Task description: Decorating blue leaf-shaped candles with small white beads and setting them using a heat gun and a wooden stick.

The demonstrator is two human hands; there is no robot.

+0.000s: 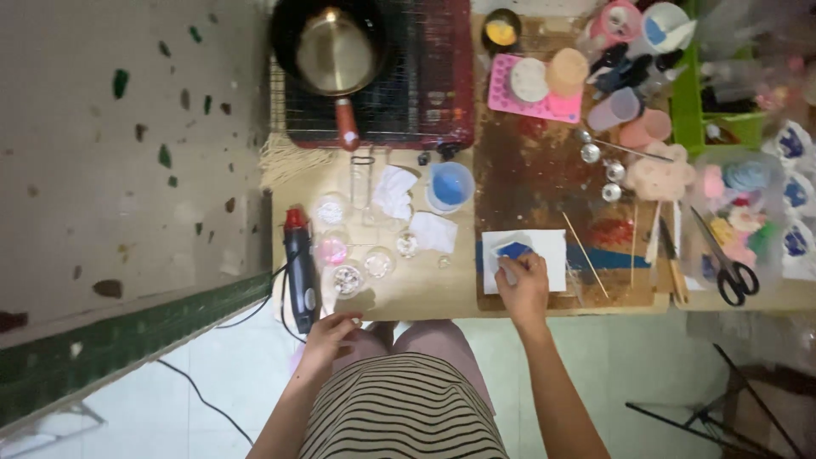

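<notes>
My right hand rests on a white paper sheet at the table's near edge, fingers closed around a small pale piece pressed against a blue shape lying on the sheet. My left hand hangs at the table's front edge, fingers curled, holding nothing I can make out; it is just below the butt of a black heat gun with a red nozzle. Several small clear glass cups stand between the heat gun and the paper.
A saucepan sits on a red portable stove at the back. A blue cup, crumpled tissues, a pink silicone mould, wooden sticks, black scissors and craft containers fill the middle and right. Tiled floor lies left.
</notes>
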